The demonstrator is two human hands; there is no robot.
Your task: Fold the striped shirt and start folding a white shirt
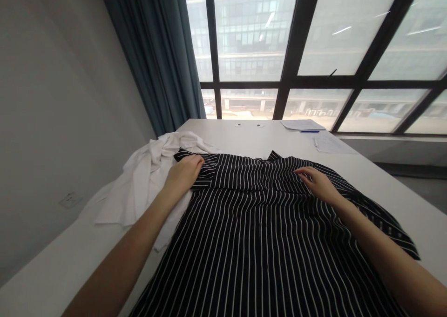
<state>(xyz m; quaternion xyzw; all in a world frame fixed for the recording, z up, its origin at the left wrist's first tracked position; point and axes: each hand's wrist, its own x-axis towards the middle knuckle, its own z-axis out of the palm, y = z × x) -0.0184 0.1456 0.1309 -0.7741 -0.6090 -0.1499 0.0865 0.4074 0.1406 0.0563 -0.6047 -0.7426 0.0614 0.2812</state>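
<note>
A black shirt with thin white stripes (258, 233) lies spread over the table, its collar end away from me and its lower part running out of view towards me. My left hand (185, 171) is closed at the short sleeve on the left, fingertips pinched together on the cloth. Over the upper right part of the shirt is my right hand (317, 183), fingers stretched out and thumb apart, holding nothing. Whether its fingertips touch the fabric is hard to tell. The right sleeve (380, 219) reaches out beyond my right forearm.
Crumpled white cloth (139, 177) lies left of the shirt, partly under it. At the far right of the white table (226, 138) are papers (302, 124) and a blue pen (309, 131). Behind stand a blue curtain (157, 51) and large windows (251, 33).
</note>
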